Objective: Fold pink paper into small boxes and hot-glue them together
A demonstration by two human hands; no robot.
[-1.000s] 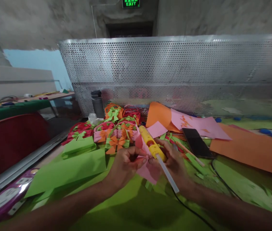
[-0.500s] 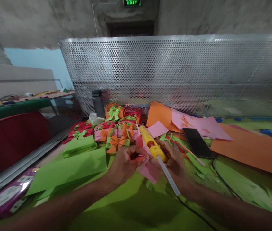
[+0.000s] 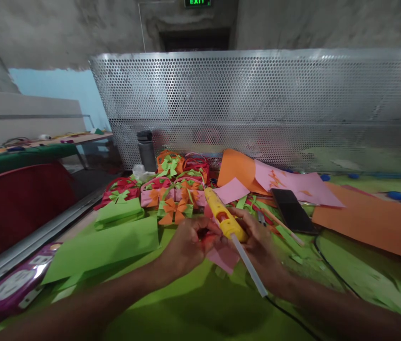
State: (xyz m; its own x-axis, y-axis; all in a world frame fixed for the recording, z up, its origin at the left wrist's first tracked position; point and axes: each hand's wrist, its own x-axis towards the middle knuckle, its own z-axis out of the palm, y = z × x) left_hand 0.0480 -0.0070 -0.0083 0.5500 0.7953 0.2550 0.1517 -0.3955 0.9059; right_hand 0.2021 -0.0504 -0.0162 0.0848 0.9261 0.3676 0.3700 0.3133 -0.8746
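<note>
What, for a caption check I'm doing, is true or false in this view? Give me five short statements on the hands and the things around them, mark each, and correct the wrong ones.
1. The right hand holds a yellow glue gun. True.
2. The black phone lies to the left of the glue gun. False: it lies to the right.
3. A translucent glue stick juts from the glue gun. True.
4. The dark bottle lies on its side. False: it stands upright near the perforated metal panel.
5. The left hand is close to a piece of pink paper. True.
</note>
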